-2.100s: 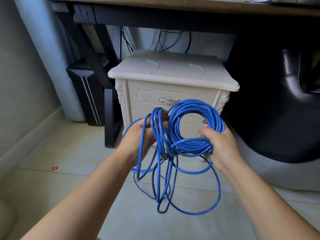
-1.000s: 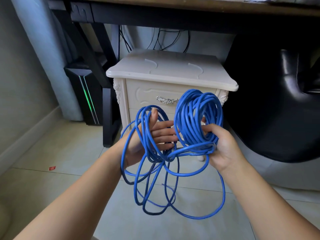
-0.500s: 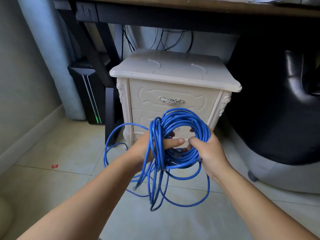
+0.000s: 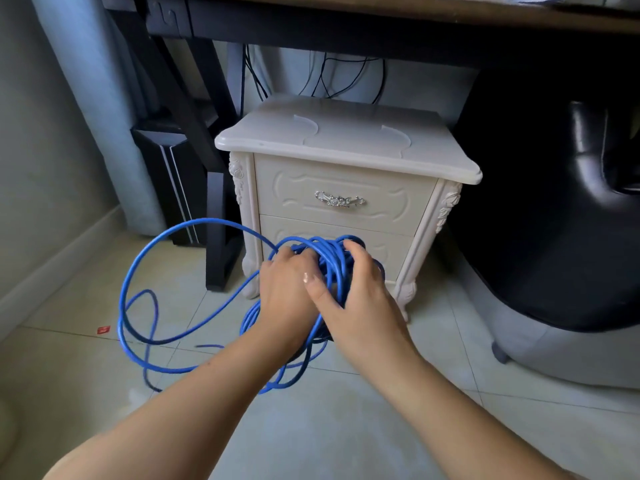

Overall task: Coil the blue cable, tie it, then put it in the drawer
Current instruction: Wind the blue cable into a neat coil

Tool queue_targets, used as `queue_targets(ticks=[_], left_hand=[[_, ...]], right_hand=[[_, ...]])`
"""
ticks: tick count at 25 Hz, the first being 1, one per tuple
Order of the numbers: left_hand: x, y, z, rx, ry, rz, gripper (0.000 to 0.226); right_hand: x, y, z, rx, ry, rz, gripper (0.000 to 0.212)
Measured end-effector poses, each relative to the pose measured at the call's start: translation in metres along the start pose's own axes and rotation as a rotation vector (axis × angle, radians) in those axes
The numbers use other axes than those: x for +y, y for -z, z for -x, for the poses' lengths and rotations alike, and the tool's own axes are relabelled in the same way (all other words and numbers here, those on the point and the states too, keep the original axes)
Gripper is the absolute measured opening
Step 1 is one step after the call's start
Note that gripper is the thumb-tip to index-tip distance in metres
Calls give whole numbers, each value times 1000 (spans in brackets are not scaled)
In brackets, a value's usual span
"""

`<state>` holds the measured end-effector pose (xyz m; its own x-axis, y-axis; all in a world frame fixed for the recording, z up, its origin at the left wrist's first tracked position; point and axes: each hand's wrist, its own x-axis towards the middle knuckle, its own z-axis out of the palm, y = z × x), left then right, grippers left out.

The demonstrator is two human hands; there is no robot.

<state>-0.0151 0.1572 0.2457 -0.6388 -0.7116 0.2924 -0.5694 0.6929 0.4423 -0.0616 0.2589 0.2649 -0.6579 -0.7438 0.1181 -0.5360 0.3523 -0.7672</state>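
Both hands hold a bundle of blue cable [image 4: 329,254] low in front of the cream nightstand [image 4: 346,150]. My left hand [image 4: 287,292] grips the bundle from the left, fingers curled into it. My right hand [image 4: 356,292] wraps the coil from the right, thumb across its near side. A large loose loop of the blue cable swings out to the left over the floor, and more strands hang below the hands. The top drawer [image 4: 381,199], with a silver handle [image 4: 339,199], is closed; the lower drawer front is partly hidden by the cable.
A dark desk [image 4: 346,26] spans overhead, its black leg [image 4: 218,233] left of the nightstand. A black computer tower [image 4: 173,181] stands at the back left. A black chair [image 4: 554,202] fills the right side. Pale floor tiles [image 4: 329,427] lie below, with a red scrap [image 4: 103,329].
The hands have dropped lower and closed together around the coil. A long loop has swung out wide to the left, and the coil is more bunched.
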Motion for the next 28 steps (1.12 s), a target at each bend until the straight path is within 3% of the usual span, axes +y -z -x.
queue_targets(ticks=[4,8,12,18,28], left_hand=[[1,-6,0,-1,-33,8,10],[-5,-8,-5,-64,-14,31,22],[-2,-2,-4,-139,67,204,30],[-2,-1,0,-200,57,298,17],[0,-11,10,-47,15,328,20]], right_hand=[[17,0,-19,-36,-55,-32,44],[27,3,-26,-41,-84,-126,42],[34,9,-32,30,-188,-433,31],[42,18,-39,55,-427,-781,16],[48,26,-43,53,-478,-919,15]])
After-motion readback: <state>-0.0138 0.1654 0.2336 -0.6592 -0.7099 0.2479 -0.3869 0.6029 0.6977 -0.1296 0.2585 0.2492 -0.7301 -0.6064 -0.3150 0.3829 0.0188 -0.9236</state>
